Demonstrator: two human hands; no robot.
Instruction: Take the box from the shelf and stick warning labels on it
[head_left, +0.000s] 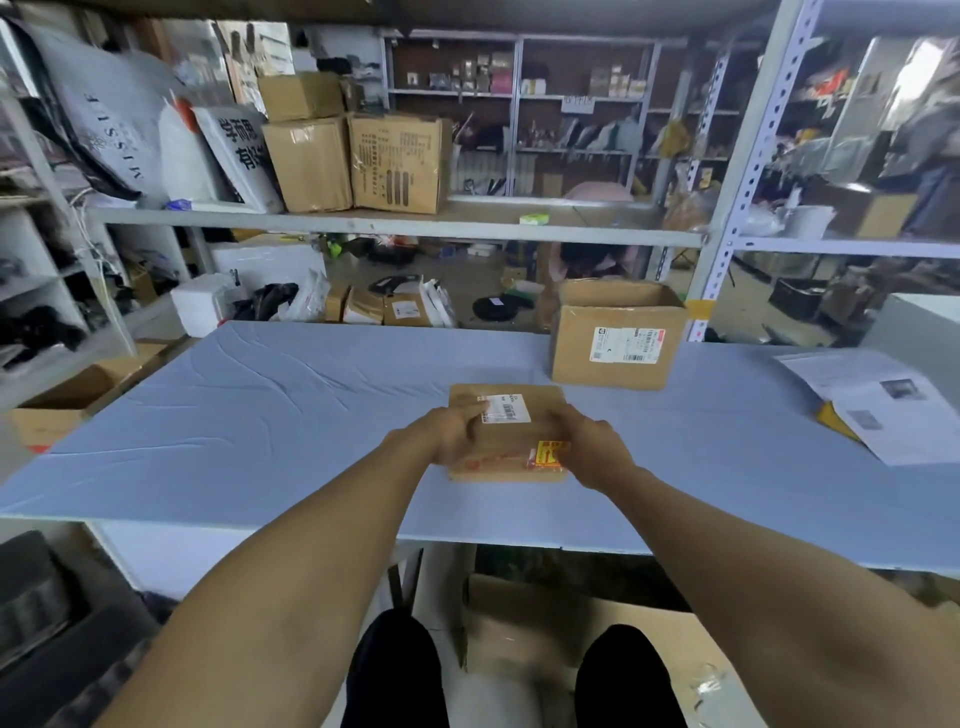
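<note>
A flat brown cardboard box lies on the blue table, just ahead of me. It carries a white shipping label near its far edge and a yellow-and-red warning label at its near right corner. My left hand grips the box's left side, with a finger reaching onto the white label. My right hand holds the right side, its thumb beside the warning label.
A larger open cardboard box stands behind the flat one to the right. Printed paper sheets lie at the table's right edge. Stacked cartons sit on the shelf above. An open box is under the table.
</note>
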